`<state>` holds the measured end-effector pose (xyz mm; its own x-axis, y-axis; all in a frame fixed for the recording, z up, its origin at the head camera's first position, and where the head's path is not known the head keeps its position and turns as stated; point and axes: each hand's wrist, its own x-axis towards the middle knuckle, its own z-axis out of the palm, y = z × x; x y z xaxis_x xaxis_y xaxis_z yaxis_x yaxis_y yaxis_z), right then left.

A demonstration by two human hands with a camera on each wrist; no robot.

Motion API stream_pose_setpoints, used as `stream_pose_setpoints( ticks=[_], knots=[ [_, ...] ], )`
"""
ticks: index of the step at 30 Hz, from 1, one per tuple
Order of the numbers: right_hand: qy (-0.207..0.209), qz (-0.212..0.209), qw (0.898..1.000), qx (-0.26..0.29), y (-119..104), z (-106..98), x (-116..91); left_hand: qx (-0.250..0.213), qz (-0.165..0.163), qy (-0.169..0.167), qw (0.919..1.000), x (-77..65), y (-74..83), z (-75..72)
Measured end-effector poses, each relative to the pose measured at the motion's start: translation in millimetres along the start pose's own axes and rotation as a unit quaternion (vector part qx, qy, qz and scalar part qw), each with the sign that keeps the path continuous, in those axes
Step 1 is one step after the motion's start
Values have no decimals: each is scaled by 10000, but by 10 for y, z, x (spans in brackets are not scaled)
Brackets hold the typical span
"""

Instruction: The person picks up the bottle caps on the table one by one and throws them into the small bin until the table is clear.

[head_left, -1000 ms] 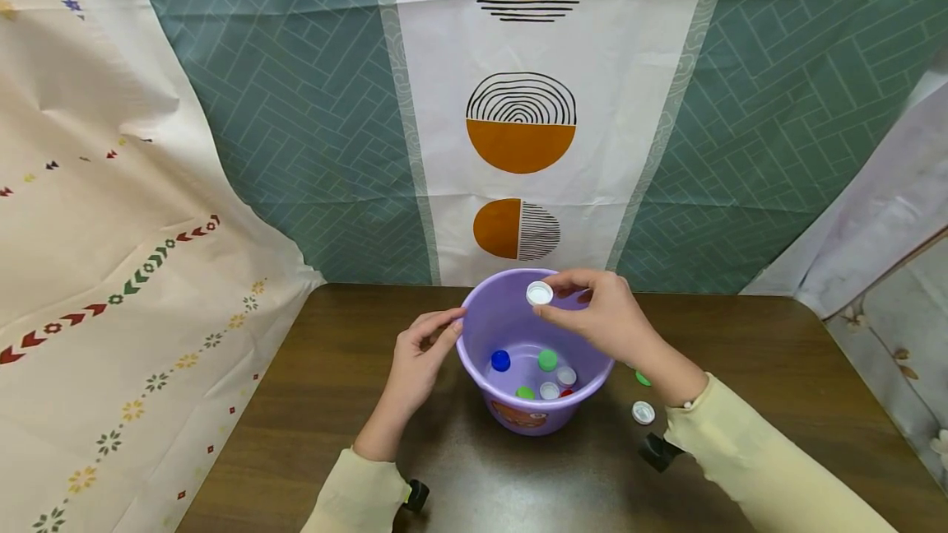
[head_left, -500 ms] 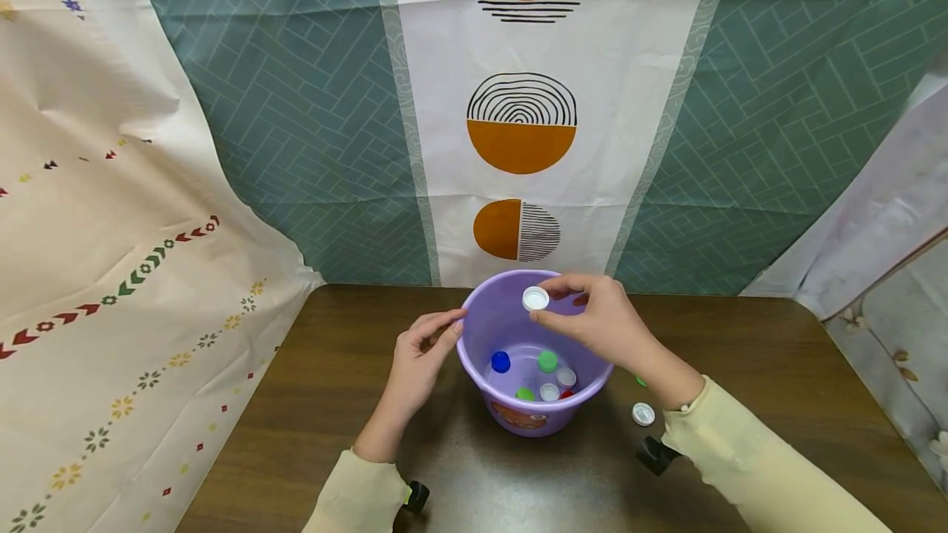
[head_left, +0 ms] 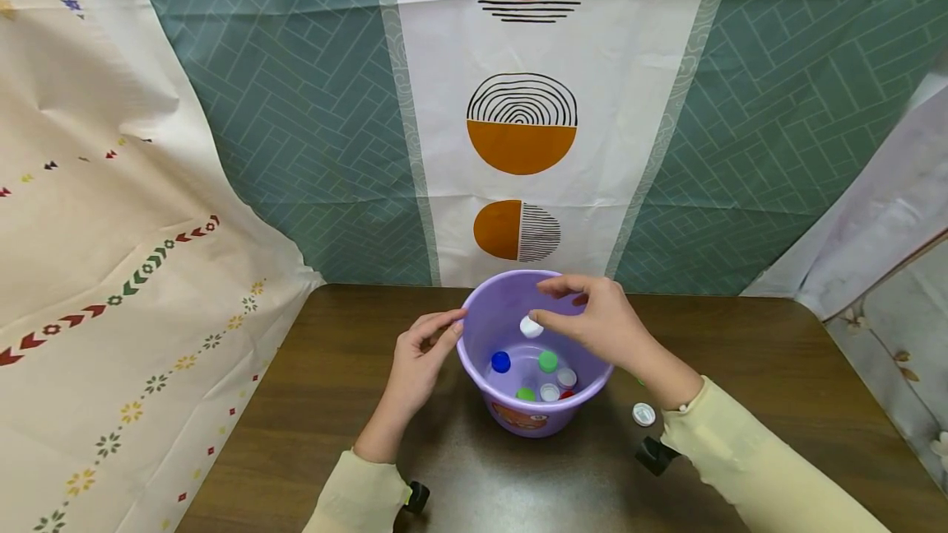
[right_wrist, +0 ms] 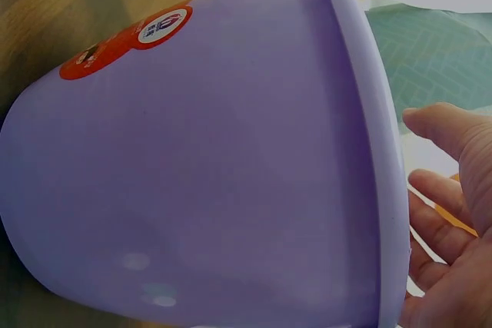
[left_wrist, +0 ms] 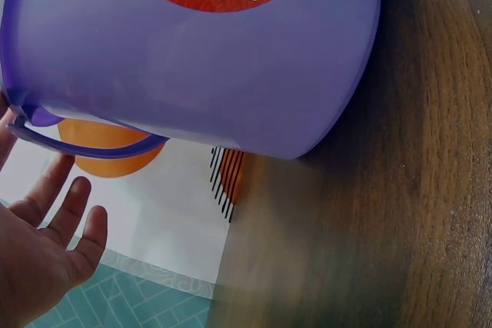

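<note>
My left hand (head_left: 418,356) pinches the left rim of a purple plastic bucket (head_left: 481,389) between thumb and forefinger; in the left wrist view its other fingers (left_wrist: 68,209) spread near the handle (left_wrist: 84,147). Over the mouth, my right hand (head_left: 600,319) has its thumb and fingers parted with nothing between them. A white bottle cap (head_left: 531,326) is just below the right thumb tip, inside the bucket's outline. On the bucket's floor lie a blue cap (head_left: 500,362), a green cap (head_left: 547,361), a lighter green one (head_left: 525,394), white caps (head_left: 550,392) and a partly hidden red one (head_left: 566,394).
A white cap (head_left: 643,414) lies on the brown wooden table (head_left: 355,377) right of the bucket, and a bit of green shows beside the right wrist. Patterned cloth (head_left: 296,105) hangs behind the table and along both sides. A dark wrist camera (head_left: 656,456) sits under the right sleeve.
The right fingers have let go of the white cap, which has dropped below them and turned over. Before that, the right hand had shifted slightly left. The left hand stays at the rim.
</note>
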<state>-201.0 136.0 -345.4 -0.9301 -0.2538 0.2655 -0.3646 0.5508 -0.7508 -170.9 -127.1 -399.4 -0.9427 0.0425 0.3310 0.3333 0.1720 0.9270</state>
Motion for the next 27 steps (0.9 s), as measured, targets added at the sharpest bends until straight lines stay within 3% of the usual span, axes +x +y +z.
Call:
stream_pose_setpoints(
  ticks=[16,27],
  knots=[
    [56,84,9999,127,17,-74,-32,-25,33,-23,10000,-17,-13,-2],
    [311,382,9986,198,50,-243,-89,-34,28,-41,10000,-17,-18,-2]
  ],
)
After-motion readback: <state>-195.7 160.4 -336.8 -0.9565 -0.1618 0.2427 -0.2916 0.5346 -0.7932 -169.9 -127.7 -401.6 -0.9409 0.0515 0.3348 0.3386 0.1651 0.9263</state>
